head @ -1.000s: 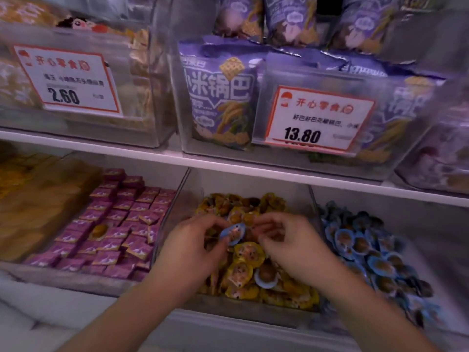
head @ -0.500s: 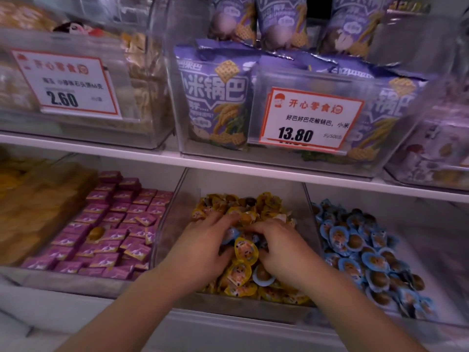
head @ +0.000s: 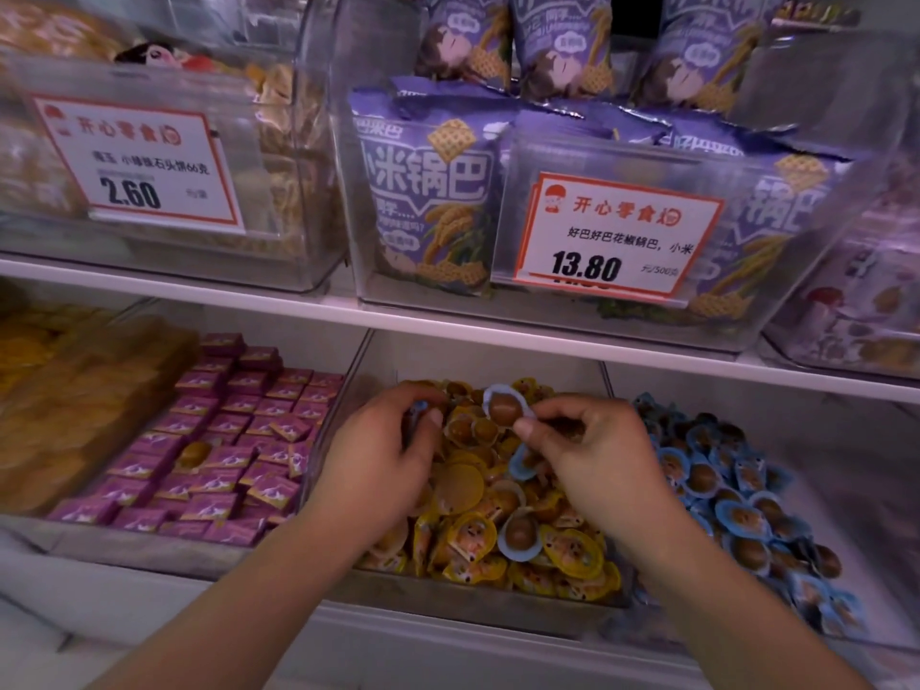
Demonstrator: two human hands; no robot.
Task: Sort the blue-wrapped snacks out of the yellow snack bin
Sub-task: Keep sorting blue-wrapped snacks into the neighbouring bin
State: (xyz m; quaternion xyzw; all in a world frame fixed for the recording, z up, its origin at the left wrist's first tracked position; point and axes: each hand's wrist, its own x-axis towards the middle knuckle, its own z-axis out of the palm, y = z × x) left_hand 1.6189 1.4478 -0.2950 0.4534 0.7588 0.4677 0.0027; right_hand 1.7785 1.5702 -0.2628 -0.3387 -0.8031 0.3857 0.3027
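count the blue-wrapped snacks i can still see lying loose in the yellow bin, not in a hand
2: one blue-wrapped snack near the front of the yellow bin, another just under the right hand. More may be buried.

Over the yellow snack bin (head: pixel 478 597), the right hand (head: pixel 592 455) pinches a blue-wrapped snack (head: pixel 505 405); the left hand (head: pixel 383 450) grips another.

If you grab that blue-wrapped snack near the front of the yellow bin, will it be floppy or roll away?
The blue-wrapped snack probably feels light. Its thin flat rim likely flexes while the brown dome stays firm. It shouldn't roll, since yellow snacks crowd round it.
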